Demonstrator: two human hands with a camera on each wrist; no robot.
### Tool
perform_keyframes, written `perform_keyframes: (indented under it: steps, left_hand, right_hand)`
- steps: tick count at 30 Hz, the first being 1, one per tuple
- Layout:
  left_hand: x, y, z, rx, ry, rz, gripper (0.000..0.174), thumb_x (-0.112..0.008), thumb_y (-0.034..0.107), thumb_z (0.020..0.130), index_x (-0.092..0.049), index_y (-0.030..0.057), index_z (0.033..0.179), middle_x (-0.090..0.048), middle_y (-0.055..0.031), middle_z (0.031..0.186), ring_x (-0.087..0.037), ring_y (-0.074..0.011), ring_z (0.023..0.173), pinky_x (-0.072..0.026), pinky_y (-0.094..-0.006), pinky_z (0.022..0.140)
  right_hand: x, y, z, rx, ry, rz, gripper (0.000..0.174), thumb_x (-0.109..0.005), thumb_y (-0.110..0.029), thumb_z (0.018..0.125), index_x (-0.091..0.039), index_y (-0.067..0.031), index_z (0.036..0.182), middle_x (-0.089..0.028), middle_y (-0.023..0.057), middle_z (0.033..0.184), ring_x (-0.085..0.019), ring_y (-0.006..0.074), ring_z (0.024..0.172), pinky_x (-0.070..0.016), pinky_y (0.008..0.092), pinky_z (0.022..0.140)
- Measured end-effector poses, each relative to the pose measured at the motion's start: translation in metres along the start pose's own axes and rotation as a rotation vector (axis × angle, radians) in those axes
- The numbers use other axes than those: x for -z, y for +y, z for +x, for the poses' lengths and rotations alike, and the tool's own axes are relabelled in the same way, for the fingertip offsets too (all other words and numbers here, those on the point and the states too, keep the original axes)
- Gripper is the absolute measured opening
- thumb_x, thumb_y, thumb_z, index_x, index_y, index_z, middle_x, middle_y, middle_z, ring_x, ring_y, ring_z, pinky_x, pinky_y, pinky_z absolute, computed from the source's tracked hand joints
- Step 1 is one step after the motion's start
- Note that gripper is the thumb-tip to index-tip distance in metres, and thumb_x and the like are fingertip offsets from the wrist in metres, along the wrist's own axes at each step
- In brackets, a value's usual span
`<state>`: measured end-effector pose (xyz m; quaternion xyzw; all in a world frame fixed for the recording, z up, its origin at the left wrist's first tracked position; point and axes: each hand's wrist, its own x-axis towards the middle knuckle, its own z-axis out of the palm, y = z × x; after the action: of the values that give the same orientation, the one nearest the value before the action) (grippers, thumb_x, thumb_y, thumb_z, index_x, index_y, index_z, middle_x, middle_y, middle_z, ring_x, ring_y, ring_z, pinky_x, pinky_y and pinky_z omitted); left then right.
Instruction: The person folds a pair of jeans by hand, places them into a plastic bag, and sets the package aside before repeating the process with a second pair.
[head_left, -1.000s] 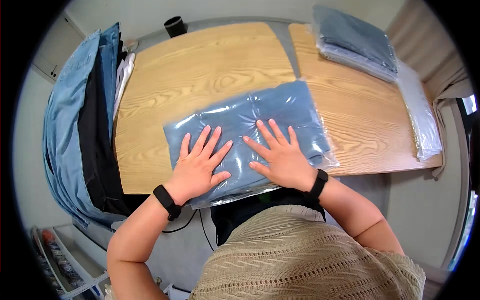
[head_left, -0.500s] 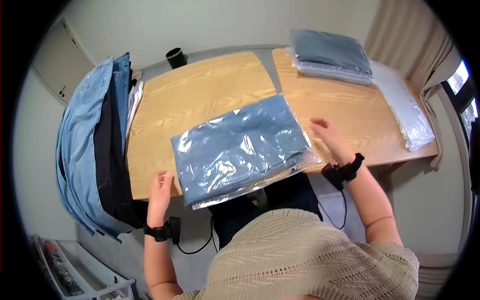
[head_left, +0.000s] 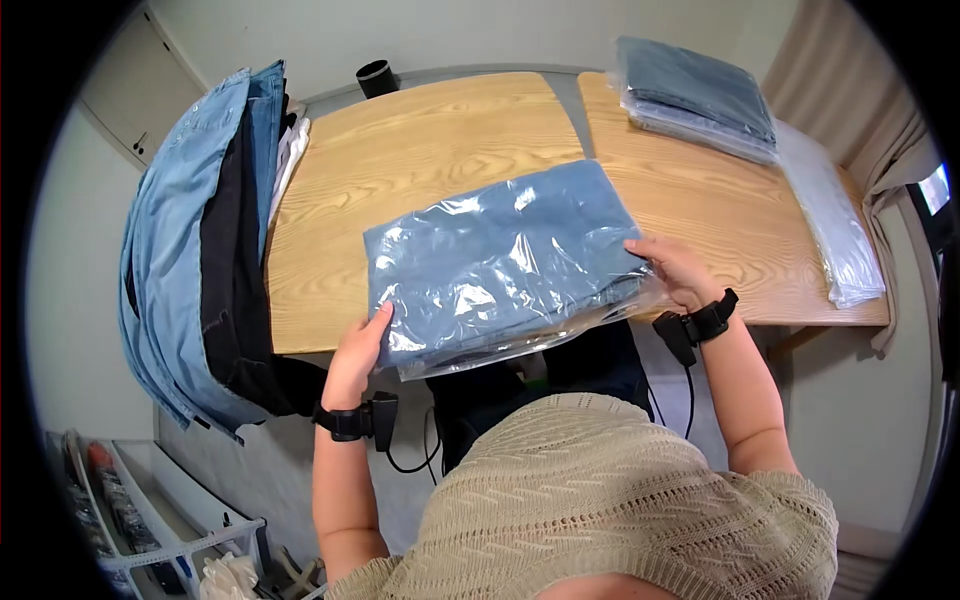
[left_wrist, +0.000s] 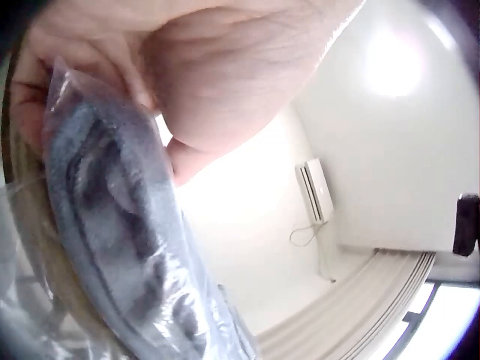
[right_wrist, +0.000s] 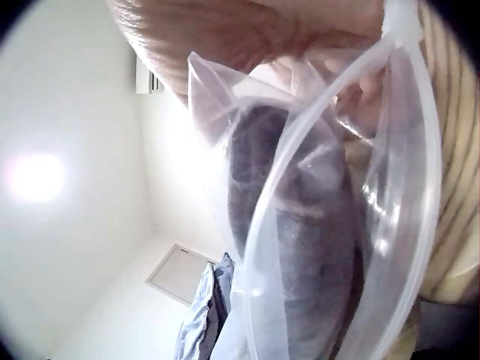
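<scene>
A folded blue denim garment in a clear plastic zip bag (head_left: 500,260) lies at a slant over the table's near edge. My left hand (head_left: 360,350) grips its left end, thumb on top and the other fingers underneath. At the right end my right hand (head_left: 678,272) holds the bag with the thumb over its upper face. The left wrist view shows the bag's corner (left_wrist: 112,195) between thumb and fingers. In the right wrist view the bag's white zip strip (right_wrist: 259,217) hangs loose and gapes apart, with the folded denim (right_wrist: 300,247) behind it.
Jeans in blue and black (head_left: 190,240) drape over the table's left side. Bagged folded garments (head_left: 695,95) are stacked at the back right, beside flat clear bags (head_left: 835,230). A black bin (head_left: 376,78) stands behind the wooden table (head_left: 430,140). Divided storage bins (head_left: 170,500) sit lower left.
Both hands pressed flat on the bag, then lifted off to either side. Now they grip its left and right ends.
</scene>
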<state>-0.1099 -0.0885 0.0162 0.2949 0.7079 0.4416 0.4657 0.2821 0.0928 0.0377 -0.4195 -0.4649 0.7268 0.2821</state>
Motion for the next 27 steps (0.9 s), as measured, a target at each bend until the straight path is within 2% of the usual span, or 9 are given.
perform_keyframes:
  steps: [5, 12, 14, 16, 20, 21, 24, 25, 27]
  left_hand:
    - [0.004, 0.007, -0.013, -0.103, -0.149, -0.291, 0.045, -0.056, 0.028, 0.093, -0.049, -0.0015, 0.126, -0.059, -0.0082, 0.115, -0.057, -0.0153, 0.102, -0.0463, -0.0312, 0.085]
    - [0.005, 0.043, -0.039, -0.132, -0.086, -0.392, 0.039, -0.056, 0.019, 0.092, -0.051, -0.0028, 0.123, -0.061, -0.0111, 0.114, -0.06, -0.0216, 0.101, -0.0487, -0.0343, 0.085]
    - [0.003, 0.069, -0.055, -0.16, -0.123, -0.438, 0.04, -0.057, 0.017, 0.09, -0.05, -0.0043, 0.123, -0.061, -0.0123, 0.115, -0.06, -0.022, 0.102, -0.048, -0.0334, 0.087]
    - [-0.003, 0.091, -0.065, -0.157, -0.067, -0.368, 0.04, -0.056, 0.014, 0.089, -0.05, -0.0056, 0.124, -0.061, -0.0126, 0.115, -0.059, -0.0217, 0.104, -0.0467, -0.0322, 0.089]
    - [-0.041, 0.132, -0.056, -0.277, -0.176, -0.329, 0.039, -0.055, 0.012, 0.089, -0.05, -0.0055, 0.123, -0.061, -0.0114, 0.113, -0.059, -0.0193, 0.102, -0.0451, -0.03, 0.089]
    - [-0.054, 0.146, -0.054, -0.292, -0.19, -0.327, 0.039, -0.055, 0.012, 0.089, -0.05, -0.0055, 0.123, -0.061, -0.0114, 0.113, -0.059, -0.0193, 0.102, -0.0451, -0.03, 0.089]
    - [-0.095, 0.191, -0.035, -0.306, -0.201, -0.225, 0.039, -0.057, 0.012, 0.088, -0.049, -0.0039, 0.124, -0.061, -0.0101, 0.111, -0.059, -0.018, 0.101, -0.0455, -0.0299, 0.089]
    - [-0.11, 0.202, -0.021, -0.345, -0.26, -0.218, 0.039, -0.057, 0.01, 0.088, -0.049, -0.0032, 0.123, -0.061, -0.0093, 0.111, -0.059, -0.0173, 0.101, -0.0457, -0.0297, 0.088]
    - [-0.14, 0.229, 0.01, -0.4, -0.325, -0.211, 0.038, -0.058, 0.008, 0.088, -0.049, -0.0024, 0.123, -0.06, -0.0084, 0.111, -0.059, -0.0166, 0.1, -0.0459, -0.0296, 0.088]
  right_hand:
    - [-0.015, -0.015, -0.017, -0.016, -0.087, 0.089, 0.038, -0.059, -0.016, 0.091, -0.051, 0.0037, 0.122, -0.062, 0.0095, 0.11, -0.059, 0.016, 0.101, -0.0507, 0.0293, 0.084]
    - [-0.022, -0.05, -0.045, -0.05, -0.09, 0.035, 0.034, -0.057, -0.011, 0.091, -0.051, 0.0028, 0.122, -0.063, 0.0102, 0.107, -0.062, 0.0157, 0.092, -0.0548, 0.0315, 0.08]
    - [-0.026, -0.07, -0.067, -0.055, -0.041, 0.086, 0.041, -0.057, -0.013, 0.092, -0.048, 0.0004, 0.129, -0.063, 0.0086, 0.107, -0.062, 0.0055, 0.066, -0.0407, 0.0173, 0.036]
    - [-0.004, -0.074, -0.073, -0.085, -0.107, 0.153, 0.044, -0.056, -0.014, 0.093, -0.045, 0.0006, 0.132, -0.063, 0.0083, 0.109, -0.058, 0.0015, 0.056, -0.0219, 0.0162, 0.025]
    - [0.043, -0.083, -0.091, -0.041, -0.05, 0.173, 0.041, -0.054, -0.014, 0.094, -0.046, 0.0009, 0.13, -0.062, 0.0073, 0.106, -0.058, 0.0033, 0.052, -0.0212, 0.0164, 0.024]
    - [0.055, -0.087, -0.093, 0.004, -0.02, 0.153, 0.04, -0.055, -0.015, 0.093, -0.046, -0.0006, 0.13, -0.061, 0.0058, 0.107, -0.061, 0.0054, 0.065, -0.0388, 0.0154, 0.034]
    - [0.087, -0.116, -0.103, 0.045, 0.161, 0.124, 0.041, -0.055, -0.014, 0.093, -0.046, -0.002, 0.131, -0.06, 0.0044, 0.11, -0.062, 0.0082, 0.085, -0.054, 0.0208, 0.059]
    - [0.108, -0.124, -0.1, 0.098, 0.067, 0.142, 0.04, -0.055, -0.013, 0.092, -0.047, -0.0032, 0.13, -0.06, 0.0027, 0.109, -0.058, 0.0102, 0.096, -0.0546, 0.0286, 0.08]
    - [0.138, -0.15, -0.097, 0.162, 0.095, 0.106, 0.039, -0.055, -0.012, 0.092, -0.048, -0.0031, 0.129, -0.06, 0.0027, 0.108, -0.059, 0.0105, 0.095, -0.0549, 0.0285, 0.078]
